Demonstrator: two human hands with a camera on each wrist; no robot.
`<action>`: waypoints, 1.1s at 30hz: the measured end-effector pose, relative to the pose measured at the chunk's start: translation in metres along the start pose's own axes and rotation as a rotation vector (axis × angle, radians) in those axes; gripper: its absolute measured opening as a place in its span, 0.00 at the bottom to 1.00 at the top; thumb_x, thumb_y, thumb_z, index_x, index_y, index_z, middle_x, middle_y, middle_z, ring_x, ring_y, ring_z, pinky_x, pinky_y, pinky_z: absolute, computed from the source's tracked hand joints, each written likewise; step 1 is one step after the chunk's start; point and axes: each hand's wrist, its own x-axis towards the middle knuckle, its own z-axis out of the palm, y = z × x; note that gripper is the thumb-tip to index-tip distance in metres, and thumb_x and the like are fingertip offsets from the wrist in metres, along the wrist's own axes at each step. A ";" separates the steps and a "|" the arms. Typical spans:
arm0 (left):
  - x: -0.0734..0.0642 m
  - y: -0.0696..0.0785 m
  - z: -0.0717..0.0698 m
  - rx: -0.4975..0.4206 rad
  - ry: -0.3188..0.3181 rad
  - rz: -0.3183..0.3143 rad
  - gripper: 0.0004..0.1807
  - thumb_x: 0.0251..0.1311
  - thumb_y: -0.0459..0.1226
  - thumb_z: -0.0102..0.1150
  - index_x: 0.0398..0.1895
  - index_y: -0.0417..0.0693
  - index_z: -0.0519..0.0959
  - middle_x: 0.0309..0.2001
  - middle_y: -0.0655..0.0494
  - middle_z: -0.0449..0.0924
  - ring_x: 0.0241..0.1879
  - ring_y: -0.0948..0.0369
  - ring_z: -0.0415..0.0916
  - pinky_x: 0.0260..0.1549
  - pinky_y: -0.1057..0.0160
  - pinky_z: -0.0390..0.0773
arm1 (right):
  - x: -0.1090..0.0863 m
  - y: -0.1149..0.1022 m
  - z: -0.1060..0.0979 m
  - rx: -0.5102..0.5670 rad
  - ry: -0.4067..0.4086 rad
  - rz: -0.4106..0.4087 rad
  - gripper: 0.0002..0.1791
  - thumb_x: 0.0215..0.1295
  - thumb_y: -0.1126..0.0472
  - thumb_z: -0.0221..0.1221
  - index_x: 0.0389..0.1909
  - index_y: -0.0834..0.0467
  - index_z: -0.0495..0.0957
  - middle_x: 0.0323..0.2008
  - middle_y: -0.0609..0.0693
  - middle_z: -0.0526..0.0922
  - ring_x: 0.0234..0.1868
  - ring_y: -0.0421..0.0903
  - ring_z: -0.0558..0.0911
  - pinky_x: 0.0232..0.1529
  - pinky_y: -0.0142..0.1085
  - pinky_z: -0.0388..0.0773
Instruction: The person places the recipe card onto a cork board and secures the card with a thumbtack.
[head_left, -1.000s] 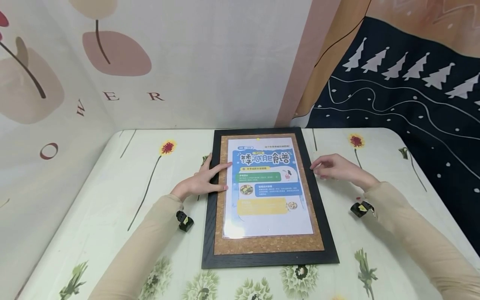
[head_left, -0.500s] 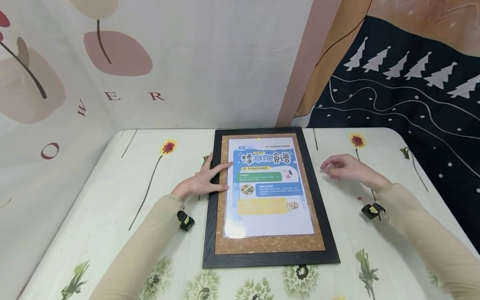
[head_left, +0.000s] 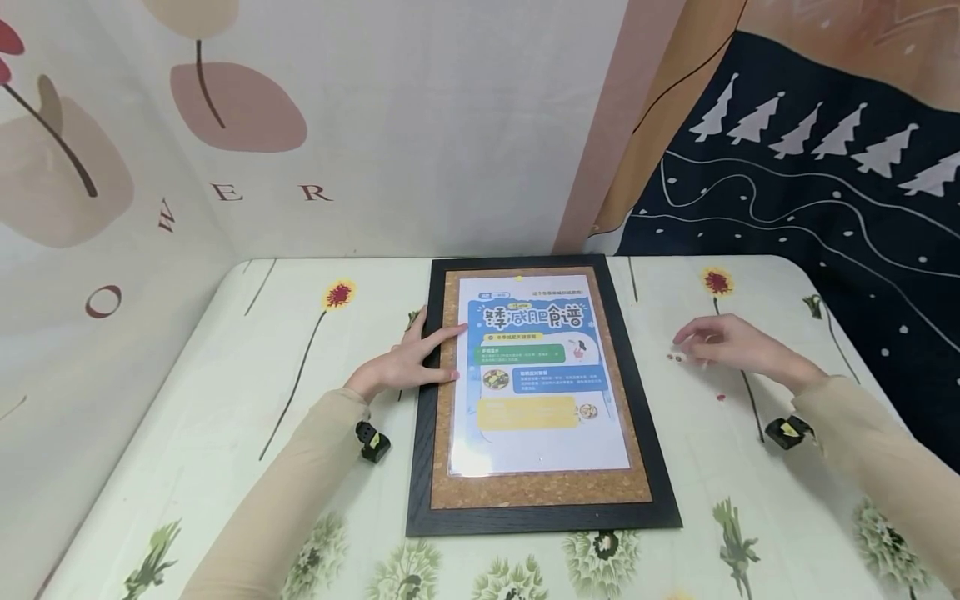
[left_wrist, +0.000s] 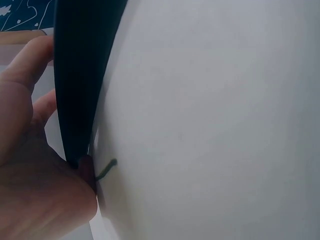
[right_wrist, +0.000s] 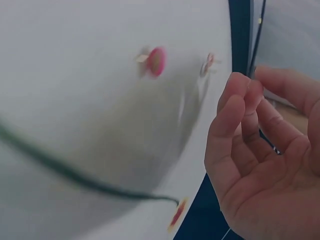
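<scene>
A black-framed cork board [head_left: 540, 492] lies on the table. On it is a laminated sheet [head_left: 517, 454] with blue, green and yellow printing. A small yellow pushpin [head_left: 519, 277] sits at the sheet's top edge. My left hand [head_left: 405, 365] rests with spread fingers across the board's left side, two fingertips touching the sheet's edge. Right of the board, my right hand [head_left: 723, 343] hovers with loosely bent fingers; nothing shows between them. Small pushpins [head_left: 674, 357] lie by its fingertips. A red pushpin [head_left: 721, 397] lies nearer, seen blurred in the right wrist view.
A pale flower-printed cloth [head_left: 315, 492] covers the table. Behind it hangs a white printed curtain [head_left: 420, 125], with a dark tree-patterned cloth [head_left: 795, 192] on the right. Black wrist cameras [head_left: 372, 442] are worn on both sleeves.
My right hand has moved right, away from the board's right edge, uncovering small pushpins on the cloth. My left hand and the board have stayed in place.
</scene>
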 end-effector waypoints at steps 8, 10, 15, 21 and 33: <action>-0.001 0.000 0.000 -0.001 -0.010 0.009 0.43 0.61 0.50 0.62 0.76 0.61 0.53 0.73 0.41 0.14 0.71 0.35 0.24 0.57 0.27 0.47 | -0.016 0.014 -0.005 -0.010 -0.056 0.004 0.13 0.67 0.65 0.58 0.48 0.69 0.78 0.41 0.55 0.82 0.33 0.46 0.76 0.34 0.36 0.76; -0.001 0.001 0.000 0.001 -0.008 0.007 0.43 0.61 0.50 0.62 0.76 0.61 0.53 0.73 0.41 0.14 0.71 0.35 0.24 0.57 0.27 0.47 | -0.019 0.017 -0.007 -0.005 -0.068 0.007 0.13 0.67 0.65 0.58 0.48 0.69 0.78 0.38 0.55 0.81 0.32 0.46 0.76 0.34 0.35 0.75; -0.001 0.001 0.000 0.004 -0.007 0.000 0.43 0.61 0.50 0.63 0.76 0.62 0.53 0.73 0.40 0.15 0.71 0.35 0.25 0.58 0.27 0.47 | -0.026 0.028 -0.010 -0.010 -0.137 0.021 0.11 0.66 0.66 0.58 0.47 0.66 0.79 0.37 0.51 0.80 0.34 0.43 0.75 0.36 0.34 0.73; 0.000 0.001 0.000 0.006 -0.004 -0.004 0.43 0.61 0.50 0.63 0.76 0.62 0.53 0.73 0.41 0.15 0.71 0.35 0.25 0.57 0.27 0.47 | -0.037 0.037 -0.014 -0.020 -0.194 -0.031 0.08 0.64 0.65 0.60 0.42 0.63 0.80 0.34 0.47 0.80 0.36 0.39 0.74 0.39 0.32 0.70; -0.001 0.001 0.000 0.005 -0.001 -0.010 0.43 0.61 0.50 0.63 0.76 0.62 0.53 0.73 0.41 0.15 0.71 0.35 0.25 0.57 0.27 0.47 | -0.051 0.052 -0.010 0.102 -0.241 -0.067 0.08 0.66 0.66 0.60 0.43 0.63 0.78 0.26 0.47 0.76 0.29 0.41 0.73 0.33 0.33 0.67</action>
